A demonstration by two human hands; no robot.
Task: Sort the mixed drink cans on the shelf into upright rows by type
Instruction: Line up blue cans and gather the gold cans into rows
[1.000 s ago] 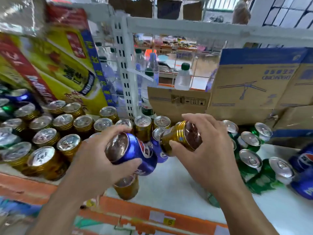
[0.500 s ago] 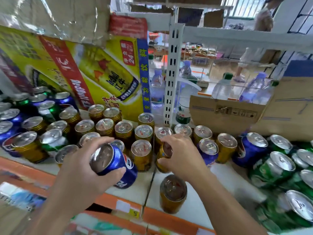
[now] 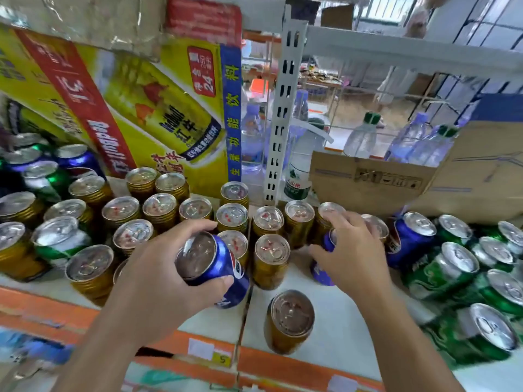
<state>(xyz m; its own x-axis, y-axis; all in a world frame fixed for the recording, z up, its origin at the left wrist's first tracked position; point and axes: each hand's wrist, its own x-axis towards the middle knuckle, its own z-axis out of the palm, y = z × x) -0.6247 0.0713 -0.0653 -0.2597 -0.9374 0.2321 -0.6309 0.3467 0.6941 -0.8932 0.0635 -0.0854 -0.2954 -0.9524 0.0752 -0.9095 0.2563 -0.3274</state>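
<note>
Hard to make out under the right grip (image 3: 353,256): a second blue can (image 3: 321,271), with only a strip of its side and its lower edge showing past thumb and palm, top hidden. Cut off at the right edge: a heap of green cans (image 3: 441,267), tilted, the nearest ones blurred. Cut off at the left edge too: more cans, gold, green and blue mixed. Blurred past reading: most print on the yellow carton (image 3: 158,108) behind the gold cans (image 3: 160,207).

Left grip (image 3: 158,273): wrapped round a blue can (image 3: 209,267), thumb on the near side, fingers over the far side, closed firmly. Can tilted, top toward the camera, held just above the front of the shelf (image 3: 339,321), before the upright gold rows.

Right grip: palm down, fingers curled over and round the second blue can, thumb on its left side; closed on it, though fingertip contact at the back cannot be seen. Cannot tell whether that can rests on the shelf or hangs just over it. Sits among the gold cans, just left of a third blue can (image 3: 410,239).

Apart from the rest: one gold can (image 3: 290,321), upright near the shelf's front edge, between the two forearms.
</note>
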